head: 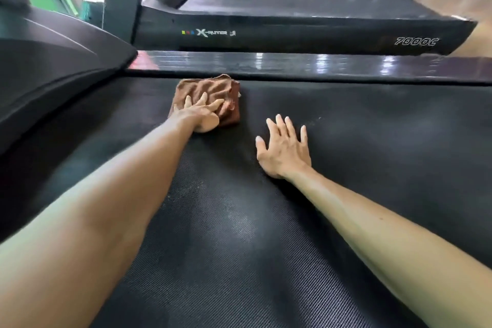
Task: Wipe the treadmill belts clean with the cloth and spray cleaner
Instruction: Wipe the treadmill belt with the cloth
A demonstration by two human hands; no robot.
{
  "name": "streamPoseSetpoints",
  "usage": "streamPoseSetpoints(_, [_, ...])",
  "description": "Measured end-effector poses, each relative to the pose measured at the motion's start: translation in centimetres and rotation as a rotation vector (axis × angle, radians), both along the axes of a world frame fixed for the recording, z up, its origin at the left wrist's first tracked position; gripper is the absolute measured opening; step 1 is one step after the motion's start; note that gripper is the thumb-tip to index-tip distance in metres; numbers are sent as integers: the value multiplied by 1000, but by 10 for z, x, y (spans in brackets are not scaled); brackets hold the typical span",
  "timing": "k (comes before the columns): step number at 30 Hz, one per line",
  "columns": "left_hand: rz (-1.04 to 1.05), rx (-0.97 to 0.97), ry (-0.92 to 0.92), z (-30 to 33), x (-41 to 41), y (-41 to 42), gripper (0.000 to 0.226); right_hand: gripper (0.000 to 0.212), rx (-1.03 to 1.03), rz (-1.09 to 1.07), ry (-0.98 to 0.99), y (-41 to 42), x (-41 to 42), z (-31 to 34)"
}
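Belt [239,221] matt ribbed rubber; cloth [213,93] brown terry; side rail [292,61] glossy.

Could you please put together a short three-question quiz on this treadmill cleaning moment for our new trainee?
1. Which hand presses the brown cloth onto the treadmill belt?
2. True or false: the right hand grips a spray bottle.
3. Where does the cloth lie on the belt? A) at the far edge by the side rail; B) in the middle; C) at the near edge.

Key:
1. The left hand, fingers spread flat on the cloth.
2. False. It rests open on the bare belt, and no spray bottle is in view.
3. A.
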State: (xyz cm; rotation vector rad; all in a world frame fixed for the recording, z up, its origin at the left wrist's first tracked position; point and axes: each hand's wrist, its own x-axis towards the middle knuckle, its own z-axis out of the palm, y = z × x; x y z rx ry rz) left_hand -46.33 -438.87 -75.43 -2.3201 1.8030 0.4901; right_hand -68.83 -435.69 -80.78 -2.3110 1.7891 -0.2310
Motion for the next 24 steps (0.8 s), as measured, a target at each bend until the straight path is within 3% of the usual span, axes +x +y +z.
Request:
streamPoseSetpoints(7, [229,-51,-32,-12,85,61,59,68,-18,-7,-9,-2,2,-3])
streamPoseSetpoints(12, [220,-12,42,-4,52,107,61,68,-25,-29,-27,0,4,-3])
streamPoseSetpoints(15, [91,65,21,14,18,139,68,67,-13,-60,-31,1,7,2])
streamPoseSetpoints(18, [55,-174,-41,24,3,156,57,60,-107,-82,-131,8,29,14])
streamPoseSetpoints(21, [116,-487,-110,5,20,161,45,51,-223,122,-345,27,76,32])
streamPoseSetpoints(24, [151,-414,-1,-24,40,169,66,57,-153,425,-297,50,122,37])
